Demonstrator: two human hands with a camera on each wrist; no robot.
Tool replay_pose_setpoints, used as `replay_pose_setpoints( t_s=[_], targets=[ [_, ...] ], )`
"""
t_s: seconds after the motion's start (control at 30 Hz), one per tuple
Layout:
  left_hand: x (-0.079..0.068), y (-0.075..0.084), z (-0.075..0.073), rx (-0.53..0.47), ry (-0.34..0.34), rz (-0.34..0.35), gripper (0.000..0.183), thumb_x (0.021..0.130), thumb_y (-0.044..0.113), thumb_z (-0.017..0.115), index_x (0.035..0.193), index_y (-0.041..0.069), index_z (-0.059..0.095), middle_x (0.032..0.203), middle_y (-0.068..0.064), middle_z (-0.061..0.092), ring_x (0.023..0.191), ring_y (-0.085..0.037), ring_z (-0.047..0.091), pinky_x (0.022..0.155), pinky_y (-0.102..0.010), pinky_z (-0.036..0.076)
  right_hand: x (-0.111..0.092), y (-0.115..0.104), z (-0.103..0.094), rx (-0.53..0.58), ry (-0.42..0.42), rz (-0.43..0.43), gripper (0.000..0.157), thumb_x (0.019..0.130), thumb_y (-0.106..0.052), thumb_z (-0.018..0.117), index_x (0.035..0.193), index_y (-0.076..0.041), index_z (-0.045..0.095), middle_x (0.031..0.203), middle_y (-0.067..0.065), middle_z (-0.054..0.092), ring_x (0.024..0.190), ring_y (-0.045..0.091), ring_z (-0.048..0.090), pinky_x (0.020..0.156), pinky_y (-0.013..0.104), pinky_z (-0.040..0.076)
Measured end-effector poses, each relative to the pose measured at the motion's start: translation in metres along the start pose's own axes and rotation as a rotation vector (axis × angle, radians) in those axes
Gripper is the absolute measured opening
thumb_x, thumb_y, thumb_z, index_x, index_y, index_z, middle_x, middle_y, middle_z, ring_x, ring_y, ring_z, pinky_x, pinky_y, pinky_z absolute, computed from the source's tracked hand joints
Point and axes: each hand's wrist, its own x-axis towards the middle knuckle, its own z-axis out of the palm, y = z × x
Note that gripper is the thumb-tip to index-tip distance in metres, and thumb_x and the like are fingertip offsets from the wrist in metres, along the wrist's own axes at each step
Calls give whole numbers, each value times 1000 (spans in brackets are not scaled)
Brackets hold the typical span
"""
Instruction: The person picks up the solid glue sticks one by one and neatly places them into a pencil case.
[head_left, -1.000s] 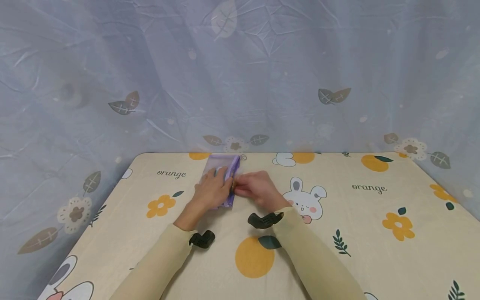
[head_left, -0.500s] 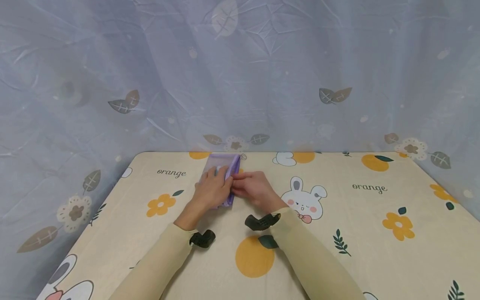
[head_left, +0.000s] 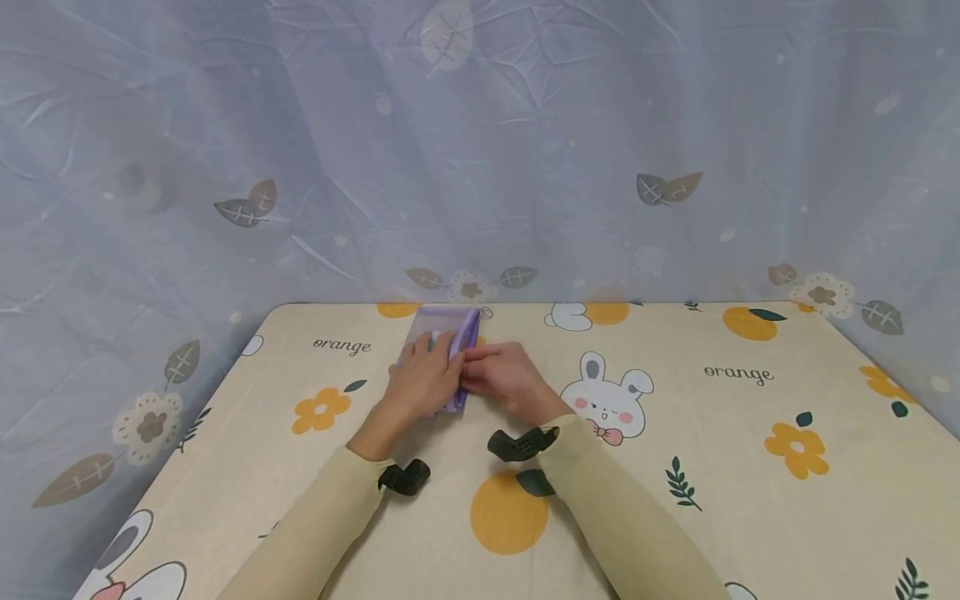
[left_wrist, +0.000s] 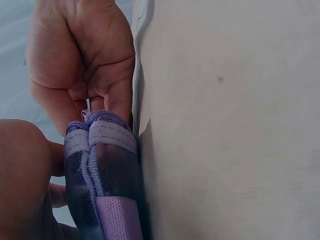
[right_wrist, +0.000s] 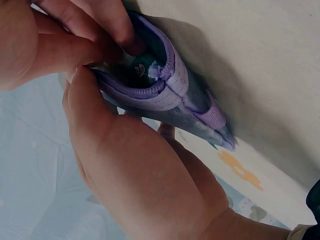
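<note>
A flat purple mesh pouch (head_left: 467, 333) with a woven trim lies towards the far side of the table. Its mouth gapes in the right wrist view, where a dark green item (right_wrist: 141, 67) with a pale print shows inside. My left hand (head_left: 423, 375) lies over the pouch's face and grips it, the thumb at the edge of the mouth. My right hand (head_left: 510, 375) holds the rim of the mouth from the right, one finger reaching just inside. What its thumb tip touches is hidden. The left wrist view shows the pouch's trimmed end (left_wrist: 112, 135) between both hands.
A cream cloth printed with rabbits, oranges and flowers covers the table (head_left: 600, 525). Behind and to the left hangs a grey-blue curtain (head_left: 480, 150) with leaf prints, right at the table's far edge. Black wrist cameras (head_left: 522, 444) sit at both cuffs.
My right hand has shifted slightly left against the pouch's mouth. A small brownish spot at its fingertips one second ago no longer shows. My left hand and the pouch have stayed in place.
</note>
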Motion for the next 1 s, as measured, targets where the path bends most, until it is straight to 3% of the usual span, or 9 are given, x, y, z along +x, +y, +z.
replay_pose_setpoints(
  t_s=[0.27,0.53,1.0],
  targets=[
    [-1,0,0,-2,9,12,62,112,44,40,166,13,36,171,-28,29,159,-52,25,117,-79,29,0,2,-1,-40,-62,-36,40,96,4,66,135,0,71,134,19,73,106,16,71,103,38,59],
    [0,0,0,-7,13,12,62,112,43,41,165,12,36,171,-28,28,160,-51,23,119,-80,25,-2,-2,-3,-36,5,-23,41,95,-1,70,136,-4,72,134,17,74,102,15,74,99,35,61],
    [0,1,-1,-5,15,16,62,112,44,42,165,13,36,171,-27,29,159,-50,25,119,-80,25,-3,-3,-5,-38,49,-13,33,97,-4,72,129,-3,76,127,17,77,92,12,76,87,29,64]
  ],
)
